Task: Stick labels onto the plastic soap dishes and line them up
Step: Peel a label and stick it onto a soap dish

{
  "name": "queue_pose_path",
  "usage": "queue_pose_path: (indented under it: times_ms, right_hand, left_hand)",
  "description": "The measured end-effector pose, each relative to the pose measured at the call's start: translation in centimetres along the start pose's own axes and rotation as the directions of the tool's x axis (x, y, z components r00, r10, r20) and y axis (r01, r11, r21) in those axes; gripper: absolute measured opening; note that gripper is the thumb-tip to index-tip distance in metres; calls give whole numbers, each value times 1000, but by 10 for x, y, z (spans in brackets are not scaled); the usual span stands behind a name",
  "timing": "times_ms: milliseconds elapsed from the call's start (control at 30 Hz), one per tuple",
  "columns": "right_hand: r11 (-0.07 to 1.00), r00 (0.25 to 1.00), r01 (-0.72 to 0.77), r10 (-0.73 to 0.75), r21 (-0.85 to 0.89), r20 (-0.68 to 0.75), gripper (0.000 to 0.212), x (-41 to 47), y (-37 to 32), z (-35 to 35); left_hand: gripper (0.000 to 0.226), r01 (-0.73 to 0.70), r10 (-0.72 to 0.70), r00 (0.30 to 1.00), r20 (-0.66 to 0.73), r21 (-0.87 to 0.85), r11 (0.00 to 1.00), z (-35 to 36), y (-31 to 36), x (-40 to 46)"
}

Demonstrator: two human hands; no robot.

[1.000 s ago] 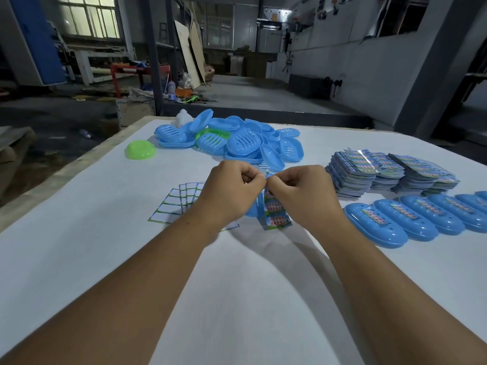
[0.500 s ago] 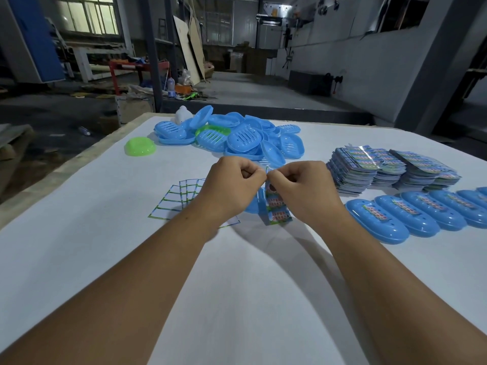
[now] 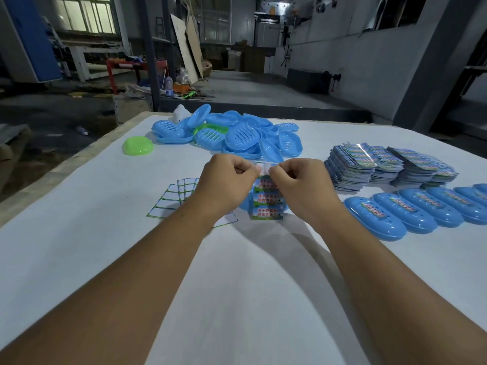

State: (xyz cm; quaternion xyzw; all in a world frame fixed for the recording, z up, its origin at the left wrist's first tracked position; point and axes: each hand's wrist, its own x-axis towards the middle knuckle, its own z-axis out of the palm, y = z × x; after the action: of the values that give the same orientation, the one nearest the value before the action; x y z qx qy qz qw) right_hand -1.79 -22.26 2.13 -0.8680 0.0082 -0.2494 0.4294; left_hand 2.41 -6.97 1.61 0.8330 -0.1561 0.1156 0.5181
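Observation:
My left hand (image 3: 226,184) and my right hand (image 3: 300,185) meet at the middle of the table, both pinching the top edge of a strip of printed labels (image 3: 266,204) that hangs down between them. A blue soap dish (image 3: 245,204) lies under the strip, mostly hidden by my hands. At the right, a row of labelled blue soap dishes (image 3: 376,218) lies side by side. A heap of unlabelled blue dishes (image 3: 237,137) fills the back middle.
Stacks of label sheets (image 3: 369,164) sit at the right behind the row. Empty backing sheets (image 3: 171,198) lie left of my hands. A green dish (image 3: 137,145) rests near the table's left edge (image 3: 52,172). A white table (image 3: 105,259) spreads in front.
My hands have stayed together on the label strip and pulled a little apart at its top edge, where a white piece now shows between my fingertips.

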Motion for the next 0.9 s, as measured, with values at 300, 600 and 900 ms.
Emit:
queue_pose_path:
  times_ms: [300, 600, 900]
  right_hand:
    - [992, 991, -127, 126, -20, -47, 35, 6, 10, -4]
    - [992, 992, -121, 119, -41, -48, 36, 3, 9, -5]
    - [996, 989, -65, 57, -58, -134, 28, 0, 7, -1]
  left_hand:
    - [32, 195, -172, 977, -123, 211, 958, -21, -4, 7]
    - [20, 300, -158, 954, -255, 808, 507, -45, -14, 14]
    - [20, 97, -66, 989, -129, 245, 965, -24, -2, 7]
